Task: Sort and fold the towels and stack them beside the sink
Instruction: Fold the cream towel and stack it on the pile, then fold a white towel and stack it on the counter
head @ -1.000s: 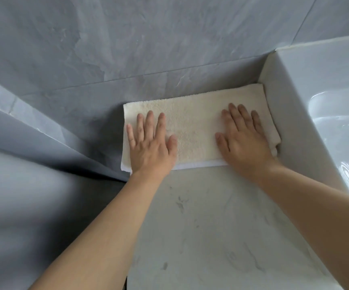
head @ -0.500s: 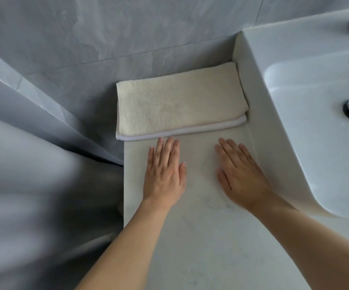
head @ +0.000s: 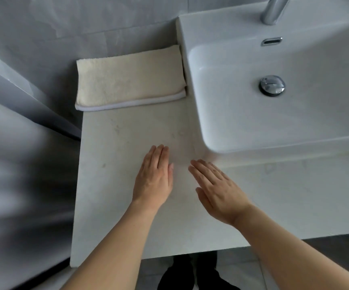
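Although both hands hover flat above the countertop (head: 115, 185), neither holds anything: the left hand (head: 153, 181) has its fingers straight and together, and the right hand (head: 217, 189) is spread just as loosely, palm down, the two lying near each other around the 6 o'clock part of the scene. Well apart from them, toward 11 o'clock, the cream towel (head: 129, 78) lies folded into a neat rectangle at the back of the countertop, its right end just beside the sink (head: 295, 126) and its far edge against the grey wall (head: 85, 21). A white towel (head: 131, 103) shows only as a thin edge under the cream one, so the two make a small stack.

Judging by the fluffy pile and rounded fold, these towels should be soft, light and floppy, with no stiffness of their own; they would sag if lifted by one corner. Any further move would best be made with flat palms under both short ends, or by pinching the folded near edge so the layers stay together. The smooth stone may let the stack slide when pushed.

No brand, label or writing can be read anywhere, not on the towels, the sink, the tap (head: 274, 9) or the drain (head: 272, 84).
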{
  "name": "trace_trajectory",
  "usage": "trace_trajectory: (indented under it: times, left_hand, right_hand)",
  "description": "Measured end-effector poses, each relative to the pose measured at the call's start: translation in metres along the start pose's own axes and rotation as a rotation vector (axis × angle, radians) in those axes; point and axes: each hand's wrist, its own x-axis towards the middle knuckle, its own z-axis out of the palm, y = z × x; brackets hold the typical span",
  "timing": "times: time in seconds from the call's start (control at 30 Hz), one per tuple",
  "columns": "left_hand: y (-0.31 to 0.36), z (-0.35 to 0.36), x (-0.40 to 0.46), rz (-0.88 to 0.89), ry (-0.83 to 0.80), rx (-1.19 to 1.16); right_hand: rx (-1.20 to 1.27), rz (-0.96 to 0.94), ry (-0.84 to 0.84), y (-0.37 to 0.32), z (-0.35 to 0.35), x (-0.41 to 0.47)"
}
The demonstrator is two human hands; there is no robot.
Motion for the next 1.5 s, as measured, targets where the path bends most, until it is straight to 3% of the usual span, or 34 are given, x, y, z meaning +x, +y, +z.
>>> trace_trajectory:
  times: [0.37,0.77,1.07,1.2,1.27,1.4,1.5]
  left_hand:
    - [0.138,0.033,-0.012,0.229,-0.010,-0.108]
    - [0.342,0.057,0.043,0.226,-0.112,-0.311]
    - [0.474,0.086,0.073,0.451,-0.083,-0.413]
    - [0.546,0.093,0.110,0.413,0.032,-0.440]
    - [0.574,0.101,0.132,0.357,0.015,-0.396]
    - [0.593,0.119,0.164,0.128,-0.099,-0.083]
    - [0.601,0.117,0.171,0.112,0.008,-0.134]
  right_hand:
    - [-0.006,0.240,0.085,0.110,-0.051,-0.104]
    - [0.014,0.336,0.141,0.255,-0.131,-0.204]
    - [-0.010,0.633,0.457,0.361,-0.189,-0.245]
    - [-0.008,0.675,0.393,0.430,-0.214,-0.254]
    - [-0.017,0.714,0.311,0.461,-0.222,-0.256]
    - [-0.036,0.714,0.151,0.500,-0.226,-0.261]
    - [-0.061,0.625,0.159,0.519,-0.225,-0.265]
